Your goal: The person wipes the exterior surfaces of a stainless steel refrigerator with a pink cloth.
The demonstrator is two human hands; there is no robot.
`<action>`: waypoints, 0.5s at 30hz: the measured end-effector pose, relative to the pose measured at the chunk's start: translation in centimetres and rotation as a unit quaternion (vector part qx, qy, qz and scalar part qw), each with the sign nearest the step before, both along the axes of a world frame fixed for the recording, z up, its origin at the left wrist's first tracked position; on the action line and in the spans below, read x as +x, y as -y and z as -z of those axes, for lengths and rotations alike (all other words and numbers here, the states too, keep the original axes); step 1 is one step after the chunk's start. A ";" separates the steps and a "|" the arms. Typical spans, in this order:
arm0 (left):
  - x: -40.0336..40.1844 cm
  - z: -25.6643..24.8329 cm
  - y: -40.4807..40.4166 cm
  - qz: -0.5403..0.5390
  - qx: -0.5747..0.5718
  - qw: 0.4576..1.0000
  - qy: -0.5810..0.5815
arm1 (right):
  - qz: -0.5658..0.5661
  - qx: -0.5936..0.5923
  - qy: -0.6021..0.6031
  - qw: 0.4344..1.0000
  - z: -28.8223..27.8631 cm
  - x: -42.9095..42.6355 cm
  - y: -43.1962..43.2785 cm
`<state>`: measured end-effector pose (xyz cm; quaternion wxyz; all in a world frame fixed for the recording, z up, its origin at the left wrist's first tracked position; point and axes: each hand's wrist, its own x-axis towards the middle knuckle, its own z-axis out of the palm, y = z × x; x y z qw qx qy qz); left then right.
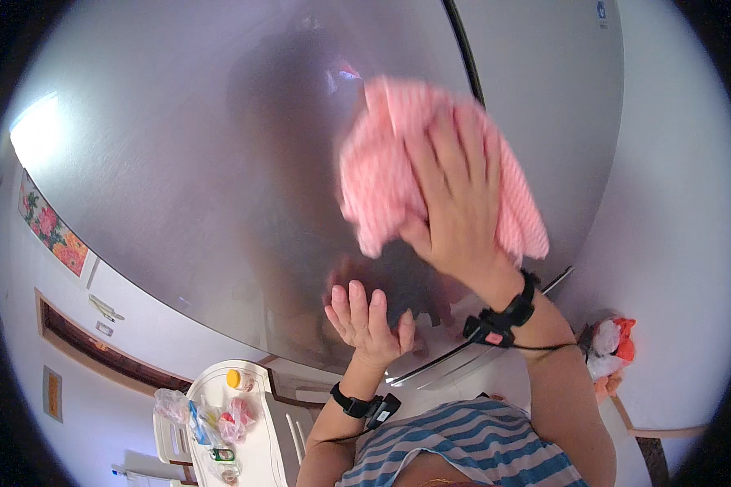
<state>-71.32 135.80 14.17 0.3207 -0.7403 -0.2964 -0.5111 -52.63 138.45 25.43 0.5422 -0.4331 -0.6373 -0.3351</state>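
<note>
My right hand (457, 189) presses a pink ribbed cloth (381, 195) against a glossy grey door (176, 201), probably a refrigerator's. Its fingers lie spread over the cloth, which is bunched on the left and blurred along that edge. Below and to the left, my left hand (365, 322) is raised in front of the same door with the fingers apart and nothing in it. Whether its fingertips touch the surface I cannot tell. The door carries a dim reflection of me.
A dark seam (463, 49) divides the door from a grey panel (542, 91). At lower left, a white table (262, 450) bears a yellow-capped jar (237, 380) and plastic bags (237, 420). Bags (609, 350) sit by the right wall. Each wrist wears a black strapped device (499, 319).
</note>
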 end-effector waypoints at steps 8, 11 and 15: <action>0.0 0.4 -0.4 0.018 0.039 0.999 0.015 | -0.001 -0.018 -0.013 1.000 0.6 0.3 0.1; -0.5 1.1 -0.7 0.055 0.067 0.996 0.026 | -0.032 -0.077 0.005 0.997 9.0 -1.1 0.9; -0.8 1.3 -0.9 0.119 0.071 0.990 0.028 | -0.068 -0.108 0.019 0.992 15.0 -2.3 1.4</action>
